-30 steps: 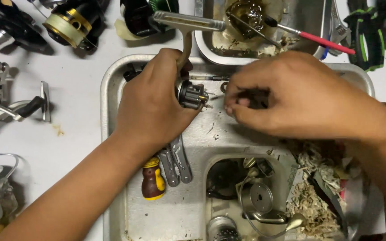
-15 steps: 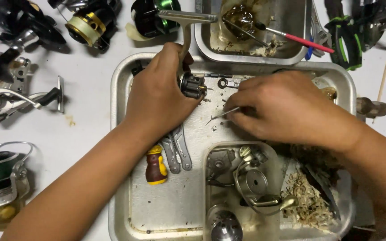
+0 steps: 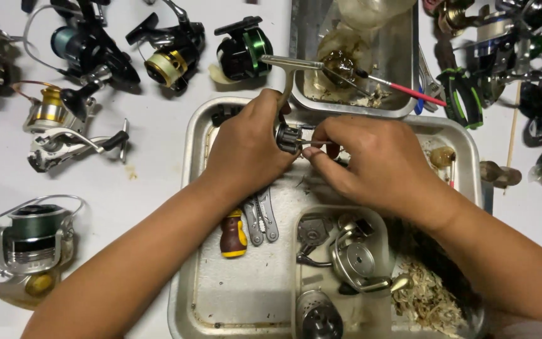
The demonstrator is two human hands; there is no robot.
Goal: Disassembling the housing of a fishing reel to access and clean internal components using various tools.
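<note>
My left hand [image 3: 246, 147] grips a dark fishing reel part [image 3: 288, 137] with a long metal handle [image 3: 290, 69] sticking up from it, held above a steel tray [image 3: 208, 295]. My right hand [image 3: 371, 160] pinches a thin metal tool [image 3: 313, 143] whose tip meets the reel part. Both hands touch over the tray's upper middle. The fingers hide most of the reel part.
Pliers [image 3: 261, 220] and a red-and-yellow stubby screwdriver [image 3: 233, 235] lie in the tray, beside a smaller tray [image 3: 340, 251] of reel pieces and shavings. A second steel tray [image 3: 352, 56] with a red-handled brush [image 3: 409, 91] sits behind. Several spinning reels [image 3: 70, 125] lie on the white table.
My right hand rose from the tray floor with the thin tool and brought it to the reel part in my left hand. The view has also shifted.
</note>
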